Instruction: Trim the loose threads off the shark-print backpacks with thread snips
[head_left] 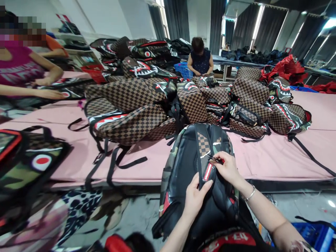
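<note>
A black backpack [183,159] with camouflage sides leans upright against the table edge, its back panel and shoulder straps toward me. My left hand [196,192] is closed on one shoulder strap [203,145], thumb on top, just below a red-and-white label [208,172]. That strap carries a brown checkered patch. Above the label, my right hand [227,168] pinches small dark thread snips [216,160], mostly covered by the fingers. Their tip is at the strap's edge.
Checkered backpacks with shark-mouth prints [131,122] are piled across the pink table [262,161], straps hanging over its edge. Another backpack [39,161] is at near left. Co-workers are at left [21,70] and behind the pile [201,61]. A blue crate [312,232] stands low at right.
</note>
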{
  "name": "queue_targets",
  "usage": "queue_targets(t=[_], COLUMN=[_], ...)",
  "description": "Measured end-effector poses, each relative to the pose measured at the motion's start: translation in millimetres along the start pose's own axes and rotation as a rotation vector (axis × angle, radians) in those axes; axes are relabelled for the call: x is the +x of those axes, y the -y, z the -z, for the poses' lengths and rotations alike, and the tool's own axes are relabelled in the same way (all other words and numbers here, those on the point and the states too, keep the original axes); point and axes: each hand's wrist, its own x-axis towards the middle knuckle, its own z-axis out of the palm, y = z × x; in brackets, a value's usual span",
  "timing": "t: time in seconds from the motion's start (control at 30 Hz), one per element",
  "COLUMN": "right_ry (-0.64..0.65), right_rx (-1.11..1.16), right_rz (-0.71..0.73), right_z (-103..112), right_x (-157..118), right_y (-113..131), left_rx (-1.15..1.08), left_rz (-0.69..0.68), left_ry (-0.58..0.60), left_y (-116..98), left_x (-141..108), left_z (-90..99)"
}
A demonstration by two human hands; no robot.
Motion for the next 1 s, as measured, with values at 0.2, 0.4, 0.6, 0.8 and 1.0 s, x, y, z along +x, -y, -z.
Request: queue_targets(t=[0.2, 0.4, 0.6, 0.8, 1.0], right_ry=[0.014, 0.141, 0.351, 0.386, 0.226], right_rx=[0.225, 0.02, 0.105, 0.453, 0.012], right_rz=[-0.198, 0.02, -0.049, -0.288, 0.042], right_z=[13, 24, 37, 53, 34], right_x=[9, -22, -17, 12, -22], right_y=[-4, 11, 13, 14, 7], left_rx=[-0.076, -0.064, 0.119, 0.11, 0.0], left_rz=[0.138, 0.133, -0.019, 0.037, 0.172], left_ry=[0.018, -0.006, 0.021, 0.018, 0.001], left_y=[5, 11, 8, 9, 12], left_x=[-14, -17, -21, -25, -24], left_z=[0.8, 0.0, -6.9, -7.4, -7.2])
